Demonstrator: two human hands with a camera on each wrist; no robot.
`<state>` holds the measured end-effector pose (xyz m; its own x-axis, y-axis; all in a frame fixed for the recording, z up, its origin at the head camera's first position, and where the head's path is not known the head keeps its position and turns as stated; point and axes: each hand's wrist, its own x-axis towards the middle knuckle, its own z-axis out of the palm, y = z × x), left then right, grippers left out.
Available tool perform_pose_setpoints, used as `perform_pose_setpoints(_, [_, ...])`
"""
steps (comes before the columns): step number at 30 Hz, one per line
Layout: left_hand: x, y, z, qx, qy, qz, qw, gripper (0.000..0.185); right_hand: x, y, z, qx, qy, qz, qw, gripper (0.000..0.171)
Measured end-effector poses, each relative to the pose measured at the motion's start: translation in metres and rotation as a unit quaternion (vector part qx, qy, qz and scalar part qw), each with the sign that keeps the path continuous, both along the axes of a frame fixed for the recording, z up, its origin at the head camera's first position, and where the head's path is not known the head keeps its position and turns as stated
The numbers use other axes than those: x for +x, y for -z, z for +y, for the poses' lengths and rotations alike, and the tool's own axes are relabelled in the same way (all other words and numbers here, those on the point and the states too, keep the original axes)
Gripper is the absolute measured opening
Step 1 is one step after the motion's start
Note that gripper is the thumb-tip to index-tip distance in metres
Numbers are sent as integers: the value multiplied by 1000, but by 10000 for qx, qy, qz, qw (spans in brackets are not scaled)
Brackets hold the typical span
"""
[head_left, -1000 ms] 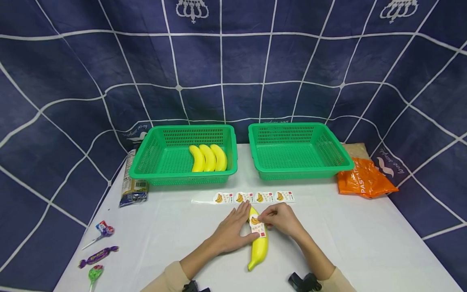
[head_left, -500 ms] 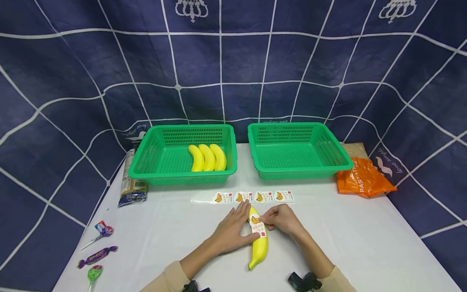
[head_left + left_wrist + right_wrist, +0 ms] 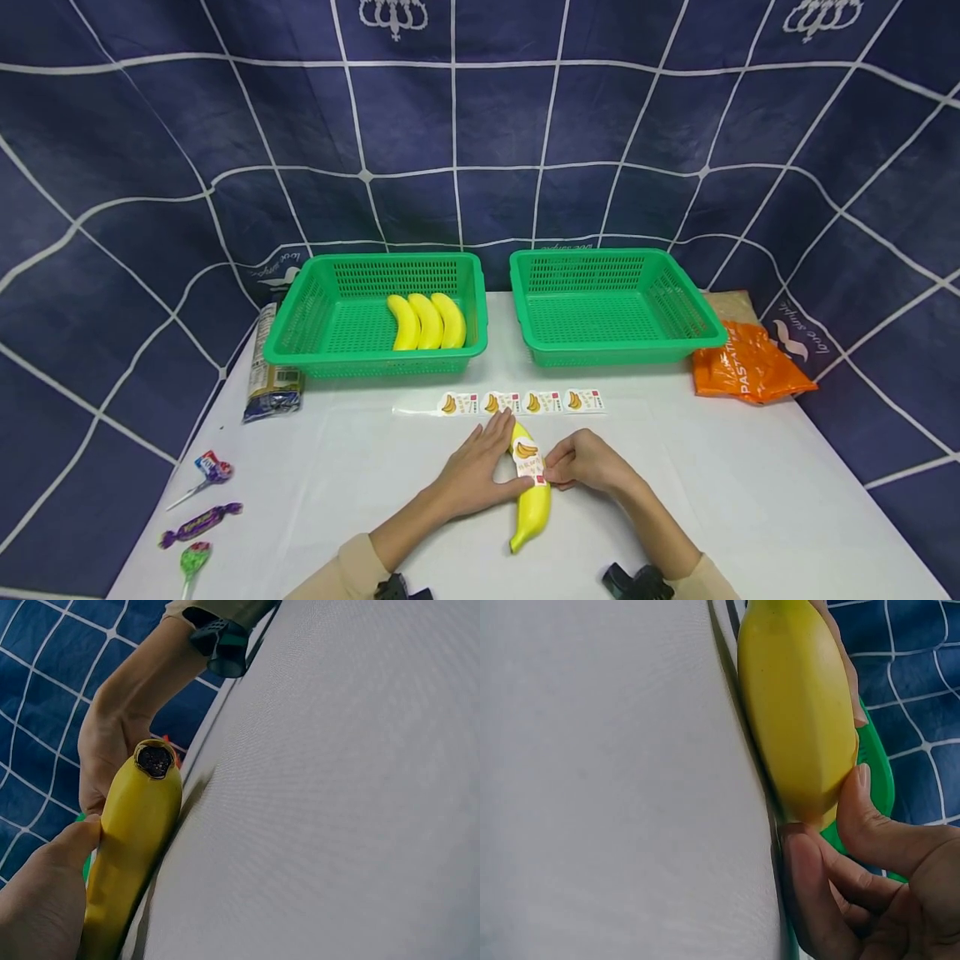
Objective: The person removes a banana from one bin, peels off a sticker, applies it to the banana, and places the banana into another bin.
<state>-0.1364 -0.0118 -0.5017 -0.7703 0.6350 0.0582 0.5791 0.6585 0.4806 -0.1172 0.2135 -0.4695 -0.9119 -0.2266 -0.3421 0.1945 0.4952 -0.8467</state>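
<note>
On the white bench [image 3: 360, 475], a left basket [image 3: 375, 365] and a right basket [image 3: 622, 354] are being supported at the rear, flanked by a packet [image 3: 272, 379] and an orange bag [image 3: 750, 367]. A label strip [image 3: 543, 402] and a banana [image 3: 533, 504] are being carried in front; at left, a red-and-blue lollipop [image 3: 215, 469], a purple candy [image 3: 200, 524] and a green lollipop [image 3: 195, 557] are being borne.

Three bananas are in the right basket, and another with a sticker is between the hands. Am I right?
Almost: the head view shows the three bananas in the left basket. Yes, another banana with a sticker is between the left hand and right hand.
</note>
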Motion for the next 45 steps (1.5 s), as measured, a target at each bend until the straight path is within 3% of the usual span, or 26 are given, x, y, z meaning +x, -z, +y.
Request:
perform_pose_setpoints(4, [-1,0,-1,-3,5,-30,10000,98,-10,0,-2,-163,75,-85,9998,17])
perform_pose_setpoints(11, [-1,-2,-2,81,32,-154,9998,99,-28,4,-9,-73,308,-274,9991,28])
perform_pose_setpoints(21, [-8,-3,0,176,55,-313,9993,104,-30,5,-10,-87,550,-278,9981,22])
perform_pose_setpoints(28, [-16,-4,-1,872,-255,-516,9945,91,-29,7,-13,-305,667,-151,9972,18])
perform_pose_setpoints(31, [-19,-4,1,1062,-349,-462,9927,86,-29,7,-15,-302,728,-141,9968,16])
perform_pose_setpoints(38, [-25,-4,3,1245,-447,131,9911,70,-29,8,-15,-247,770,-100,9967,13])
perform_pose_setpoints(41, [-26,-5,1,1244,-317,-71,9917,69,-29,7,-16,-251,806,-127,9963,13])
perform_pose_setpoints(45, [-23,-7,-6,1198,76,-786,9897,79,-28,6,-14,-303,702,-153,9970,15])
